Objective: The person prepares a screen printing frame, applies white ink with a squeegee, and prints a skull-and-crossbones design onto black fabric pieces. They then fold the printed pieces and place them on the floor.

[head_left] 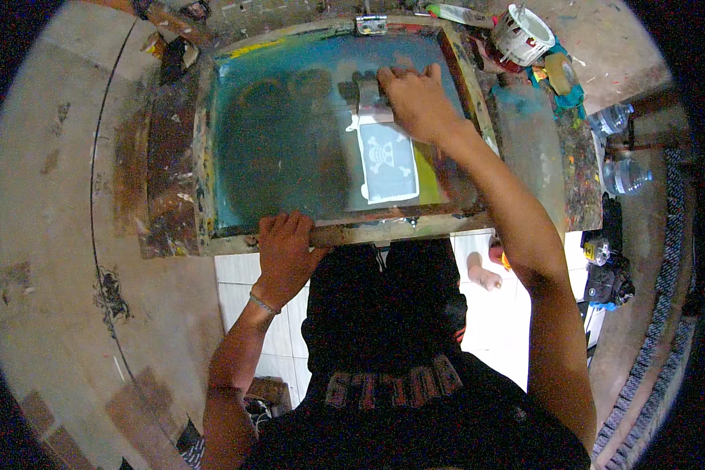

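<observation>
A wooden-framed printing screen (251, 242) lies before me, its mesh mostly dark blue-green. On the mesh, right of the middle, a white-outlined panel (390, 184) shows a hatted skull with crossed bones. My left hand (286, 254) grips the frame's near edge, fingers curled over it. My right hand (423, 102) is closed over the mesh just beyond the panel, its fingers bent down. What it holds is hidden beneath the hand; a dark shape shows beside its fingertips.
A metal hinge clamp (370, 25) sits at the frame's far edge. Beyond the far right corner stand a paint-smeared white tub (522, 37) and a teal cloth (570, 100). Clear plastic bottles (625, 178) lie to the right. The paint-stained board (172, 184) extends left of the frame.
</observation>
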Demonstrator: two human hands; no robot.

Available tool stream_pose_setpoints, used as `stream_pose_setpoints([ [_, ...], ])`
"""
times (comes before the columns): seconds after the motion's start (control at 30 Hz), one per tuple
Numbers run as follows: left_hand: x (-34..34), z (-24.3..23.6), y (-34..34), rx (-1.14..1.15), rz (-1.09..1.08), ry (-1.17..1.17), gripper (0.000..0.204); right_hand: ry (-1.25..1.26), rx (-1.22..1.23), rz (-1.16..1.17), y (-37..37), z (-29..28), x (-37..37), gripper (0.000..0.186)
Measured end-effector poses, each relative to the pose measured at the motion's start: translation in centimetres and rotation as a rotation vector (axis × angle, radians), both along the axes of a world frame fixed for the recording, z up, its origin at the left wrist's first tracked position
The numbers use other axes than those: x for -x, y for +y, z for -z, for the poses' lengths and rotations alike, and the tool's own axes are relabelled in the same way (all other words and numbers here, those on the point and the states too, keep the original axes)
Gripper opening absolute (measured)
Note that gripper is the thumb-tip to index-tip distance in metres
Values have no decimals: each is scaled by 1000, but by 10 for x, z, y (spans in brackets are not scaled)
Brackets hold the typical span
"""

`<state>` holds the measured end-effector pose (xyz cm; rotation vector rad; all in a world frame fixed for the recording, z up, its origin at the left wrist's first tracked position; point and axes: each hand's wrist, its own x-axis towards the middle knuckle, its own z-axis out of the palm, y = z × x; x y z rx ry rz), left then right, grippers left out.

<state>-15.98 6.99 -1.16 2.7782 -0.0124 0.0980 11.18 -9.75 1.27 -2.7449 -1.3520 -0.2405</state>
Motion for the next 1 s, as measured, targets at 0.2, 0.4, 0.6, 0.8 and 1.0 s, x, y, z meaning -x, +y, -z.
stream_pose_setpoints([
  [0.2, 2, 6, 0, -56, 9, 57, 43, -104, -45, -46, -2, 15, 17, 33],
  [0.4, 2, 8, -2, -75, -12, 33, 45, -14, -10, -29, -33, 12, 79, 34],
  [0.6, 4, 13, 0, -80, -1, 6, 45, -3, -76, -66, -56, 6, 134, 22],
  [0.8, 4, 6, 0, -39, 0, -91, 45, -78, -57, -67, -62, 11, 153, 30],
  [1.0, -14, -87, 15, 3, -133, 88, 54, -197, -221, -47, -57, -50, 151, 46],
])
